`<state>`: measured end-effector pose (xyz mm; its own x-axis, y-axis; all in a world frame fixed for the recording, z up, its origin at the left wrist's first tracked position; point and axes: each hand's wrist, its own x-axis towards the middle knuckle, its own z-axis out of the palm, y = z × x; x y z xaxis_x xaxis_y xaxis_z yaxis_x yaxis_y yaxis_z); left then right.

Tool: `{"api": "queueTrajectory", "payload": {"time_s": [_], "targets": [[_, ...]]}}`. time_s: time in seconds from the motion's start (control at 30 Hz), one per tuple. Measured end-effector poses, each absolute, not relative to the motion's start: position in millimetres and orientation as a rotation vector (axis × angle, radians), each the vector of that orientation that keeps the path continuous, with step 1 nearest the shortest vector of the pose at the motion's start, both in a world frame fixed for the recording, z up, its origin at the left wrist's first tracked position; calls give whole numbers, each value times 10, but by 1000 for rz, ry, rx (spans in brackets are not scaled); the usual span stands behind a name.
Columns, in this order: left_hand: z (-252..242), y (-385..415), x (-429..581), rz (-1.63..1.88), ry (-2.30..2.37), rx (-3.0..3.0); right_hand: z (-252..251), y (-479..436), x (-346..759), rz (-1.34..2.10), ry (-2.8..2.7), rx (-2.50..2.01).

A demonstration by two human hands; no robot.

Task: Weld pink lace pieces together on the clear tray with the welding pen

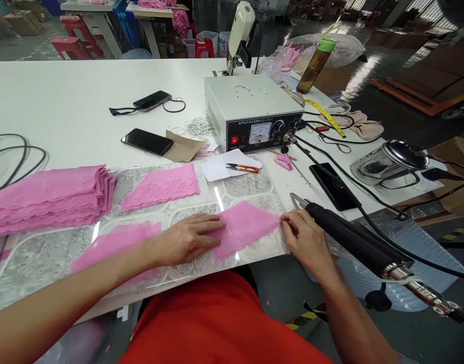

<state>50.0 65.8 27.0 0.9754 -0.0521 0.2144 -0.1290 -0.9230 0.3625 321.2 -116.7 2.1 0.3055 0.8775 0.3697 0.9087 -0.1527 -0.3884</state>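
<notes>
**Head view: two hands smoothing a pink lace piece on the board**

Left hand (190, 237) lies open and palm down, with its fingers spread over the left half of the pink lace piece (247, 225). It pins the piece to the patterned board (34, 263). Right hand (305, 240) is closed in a fingertip pinch on the piece's right corner, close to the board's right edge. The black wand (353, 240) runs along the outer side of that hand, and its metal tip (296, 199) points away just past the knuckles. I cannot tell whether the hand grips the wand or the wand only rests against it.

To my eye, good work here depends on an even press from the flat palm, so the lace cannot creep. The pinch should draw the corner taut without stretching the openwork, and the wand's cable (406, 253) should stay off the fabric.

A second lace piece (114, 245) lies under the left forearm, and a third lace piece (161, 187) sits farther back on the board. A lace stack (45, 199) stands at the far left. Behind the board, orange-handled snips (241, 168) rest on white paper in front of a grey control box (254, 108). A black phone (332, 184) lies on the table (65, 101) to the right.
</notes>
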Motion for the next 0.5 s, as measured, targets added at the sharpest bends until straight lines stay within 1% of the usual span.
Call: {"api": "queueTrajectory", "payload": {"time_s": [0.17, 0.37, 0.5], "targets": [[291, 634, 517, 224, -115, 2718, -24, -1194, 3187, -26, -1585, -1972], [202, 571, 553, 128, -96, 2814, -58, -1163, 3173, -68, -1602, -1942], [170, 513, 543, 155, -54, 2934, -72, -1162, 3168, -109, -1555, -1940]]}}
